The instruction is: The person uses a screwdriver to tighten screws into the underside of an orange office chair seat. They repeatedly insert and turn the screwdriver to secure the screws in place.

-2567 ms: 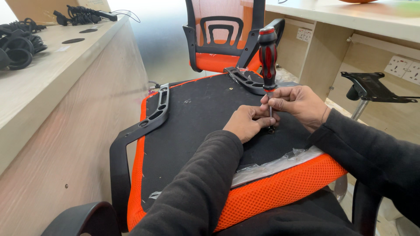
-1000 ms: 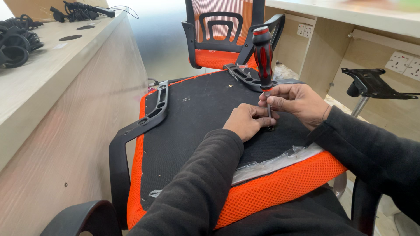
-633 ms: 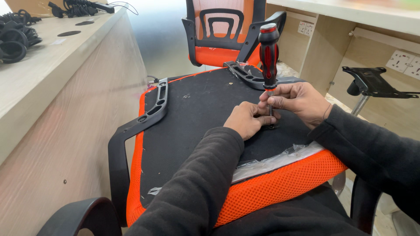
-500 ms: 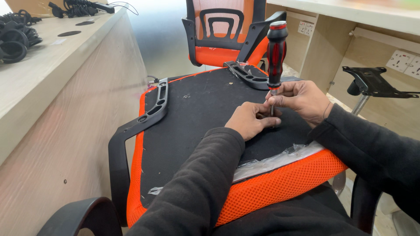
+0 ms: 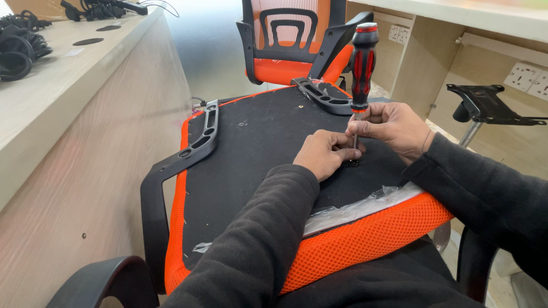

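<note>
An orange mesh chair seat (image 5: 365,239) lies upside down, its black underside (image 5: 257,154) facing up. A red and black screwdriver (image 5: 362,63) stands upright on that underside. My right hand (image 5: 394,128) pinches its metal shaft just below the handle. My left hand (image 5: 325,153) rests on the black fabric with its fingertips at the screwdriver's tip, around a small dark fastener. A black armrest bracket (image 5: 194,142) is fixed along the seat's left edge, and a second bracket (image 5: 322,97) lies at the far edge.
A pale wooden desk (image 5: 74,114) with coiled black cables (image 5: 20,48) runs along the left. An assembled orange chair (image 5: 297,40) stands behind. A black metal seat plate on a post (image 5: 485,108) stands at the right, before a desk with wall sockets (image 5: 531,80).
The screwdriver has tilted slightly from side to side while staying on the same spot. Both hands have kept their places at its tip and shaft.
</note>
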